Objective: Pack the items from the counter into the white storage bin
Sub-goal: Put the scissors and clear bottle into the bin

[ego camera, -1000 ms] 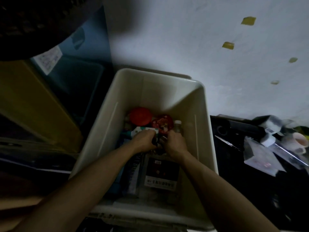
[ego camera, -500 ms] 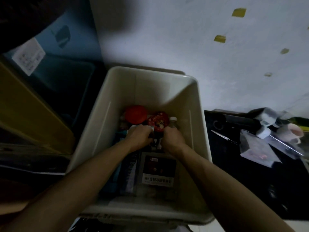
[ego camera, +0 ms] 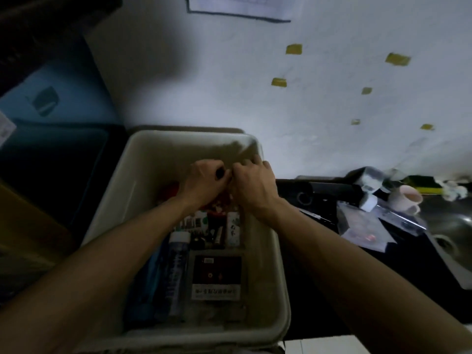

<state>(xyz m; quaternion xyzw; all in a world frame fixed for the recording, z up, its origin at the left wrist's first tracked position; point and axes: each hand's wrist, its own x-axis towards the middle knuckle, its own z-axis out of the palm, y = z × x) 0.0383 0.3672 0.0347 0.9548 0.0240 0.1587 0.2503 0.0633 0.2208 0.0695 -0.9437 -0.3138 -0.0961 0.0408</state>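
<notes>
Both hands met over the far half of the white storage bin (ego camera: 178, 154), toward its twelve o'clock wall. The left hand (ego camera: 204, 180) had its fingers curled around a small dark object (ego camera: 219, 173), which peeked out beside the thumb. The right hand (ego camera: 252, 182) pressed in from three o'clock, knuckles up and fingers bent toward the same spot; its fingertips were hidden, so I could not tell whether it gripped anything. Under the wrists a red item (ego camera: 171, 191) showed only in part. Nearer six o'clock in the bin lay a dark flat box (ego camera: 215, 277) with a white label, a blue-and-white tube (ego camera: 176, 272) just beside it at nine o'clock, and a small white bottle (ego camera: 233, 228) beyond the box. At three o'clock of the bin, on the black counter (ego camera: 398, 272), sat a pink mug (ego camera: 407, 199) and clear plastic bags (ego camera: 362, 228), well apart from the hands.
</notes>
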